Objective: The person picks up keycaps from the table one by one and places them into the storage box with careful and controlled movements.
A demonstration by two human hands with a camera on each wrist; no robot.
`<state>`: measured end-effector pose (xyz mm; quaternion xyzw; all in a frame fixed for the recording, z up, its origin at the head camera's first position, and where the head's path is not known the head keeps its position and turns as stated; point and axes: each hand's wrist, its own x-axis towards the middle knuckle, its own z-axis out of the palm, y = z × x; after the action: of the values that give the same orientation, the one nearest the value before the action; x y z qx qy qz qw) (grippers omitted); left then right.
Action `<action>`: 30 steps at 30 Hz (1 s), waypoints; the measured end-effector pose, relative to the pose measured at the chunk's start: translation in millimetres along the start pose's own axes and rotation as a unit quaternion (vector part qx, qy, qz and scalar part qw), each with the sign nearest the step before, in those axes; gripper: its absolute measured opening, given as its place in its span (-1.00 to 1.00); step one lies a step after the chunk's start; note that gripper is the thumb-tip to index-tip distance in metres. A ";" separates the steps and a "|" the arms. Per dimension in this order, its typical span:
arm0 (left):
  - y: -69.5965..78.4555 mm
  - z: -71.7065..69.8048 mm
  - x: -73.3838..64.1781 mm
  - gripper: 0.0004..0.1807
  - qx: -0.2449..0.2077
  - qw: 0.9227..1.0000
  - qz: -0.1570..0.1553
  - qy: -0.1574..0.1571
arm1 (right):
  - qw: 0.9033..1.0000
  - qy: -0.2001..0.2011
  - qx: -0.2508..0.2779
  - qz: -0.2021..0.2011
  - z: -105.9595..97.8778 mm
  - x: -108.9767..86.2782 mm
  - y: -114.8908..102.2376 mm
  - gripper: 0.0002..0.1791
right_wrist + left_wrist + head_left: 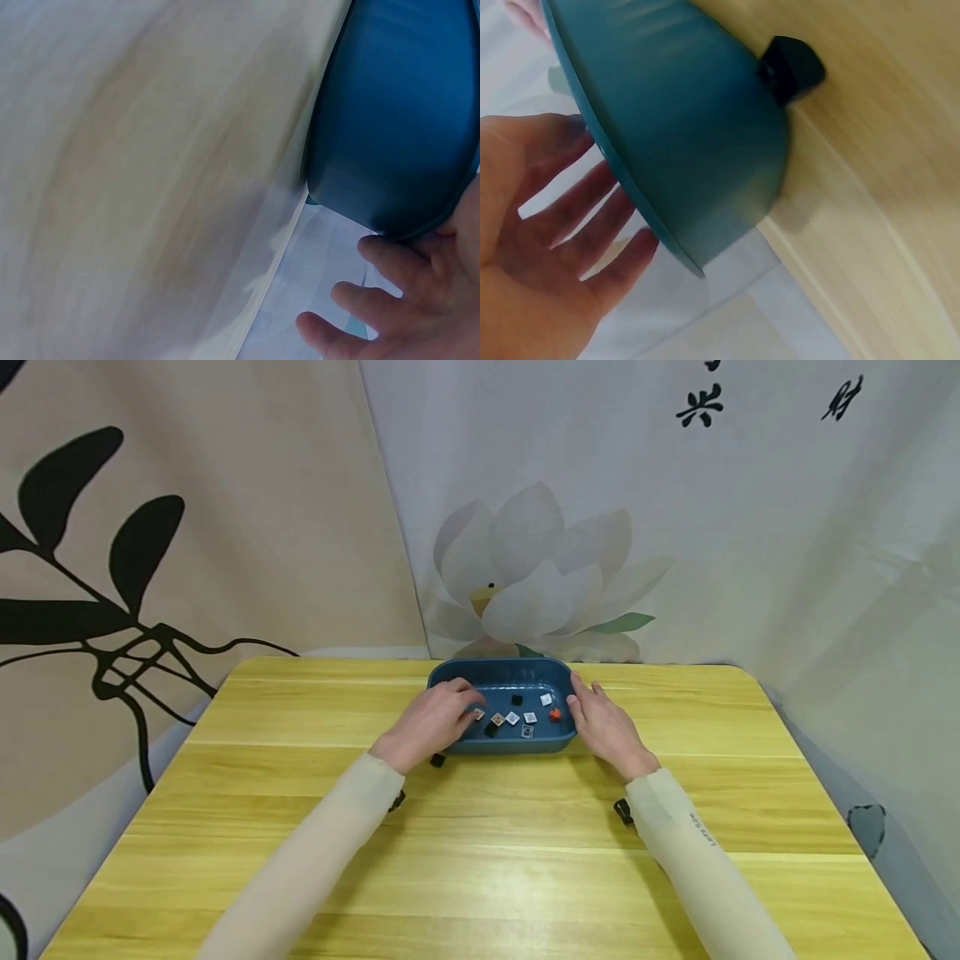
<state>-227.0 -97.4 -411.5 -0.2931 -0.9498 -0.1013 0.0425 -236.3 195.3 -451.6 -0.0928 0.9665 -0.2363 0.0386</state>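
Note:
A blue oblong tray (pixel 510 747) with a raised rim stands at the table's far side. Several small square pieces lie inside: white ones with printed marks (pixel 512 718), black ones (pixel 517 700) and an orange-red one (pixel 555 715). My left hand (pixel 442 710) reaches over the tray's left end, fingers bent down beside a white piece. In the left wrist view the tray wall hides some fingertips, so whether they pinch a piece is unclear. My right hand (pixel 606 727) rests against the tray's right end with fairly straight fingers (pixel 394 261), near the rim.
One black square piece (pixel 438 761) lies on the wooden table (pixel 510 852) just outside the tray's front left corner. Directly behind the table's far edge hangs a printed curtain (pixel 562 577). Dark devices (pixel 622 812) are worn under both wrists.

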 end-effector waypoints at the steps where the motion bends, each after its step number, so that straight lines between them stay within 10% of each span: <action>1: -1.0 -1.4 -3.9 -0.69 0.005 1.000 0.000 0.010 | 1.000 0.000 0.000 -0.001 0.0 0.0 -0.2 -0.36; 12: -16.4 -7.4 -49.8 -0.40 0.001 0.997 -0.032 0.065 | 1.000 -0.004 0.002 -0.007 0.9 0.6 1.3 -0.36; 30: -37.4 -6.6 -101.0 -0.40 0.012 0.998 -0.007 0.059 | 1.000 0.000 0.000 -0.010 1.7 0.9 3.1 -0.36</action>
<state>-164.7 -184.4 -425.6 -0.2794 -0.9488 -0.1074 0.1011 -237.5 197.1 -454.5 -0.1024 0.9655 -0.2367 0.0363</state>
